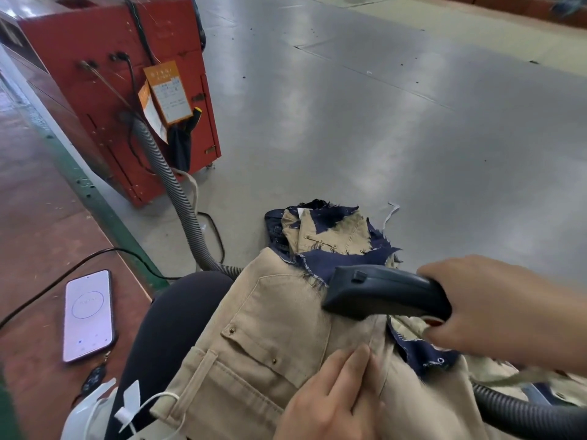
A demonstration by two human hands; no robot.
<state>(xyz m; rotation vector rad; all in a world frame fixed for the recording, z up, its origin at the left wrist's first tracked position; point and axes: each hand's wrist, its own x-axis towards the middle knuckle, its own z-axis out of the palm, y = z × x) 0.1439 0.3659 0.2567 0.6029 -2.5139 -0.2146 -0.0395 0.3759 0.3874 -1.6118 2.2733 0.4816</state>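
The grey sheet floor (413, 138) fills the upper and right field. A red metal cabinet machine (104, 100) stands at upper left, with an orange paper tag (168, 93) hanging on its side. A grey corrugated hose (178, 198) runs from the cabinet down toward the person's lap.

The beige cotton trouser garment (270, 338) lies across the lap, its flap pocket and rivets facing up and its frayed navy lining exposed at the upper edge. A second beige-and-navy garment bundle (330, 230) lies on the floor just beyond it.

The dark blue plastic suction handpiece (381, 293) sits with its nose over the navy lining. The right hand (495, 309) grips its rear, fingers wrapped round the body. The left hand (333, 398) presses flat on the beige fabric, fingers straight and close together.

A white-screened smartphone (89, 315) rests on the red-brown bench at left.
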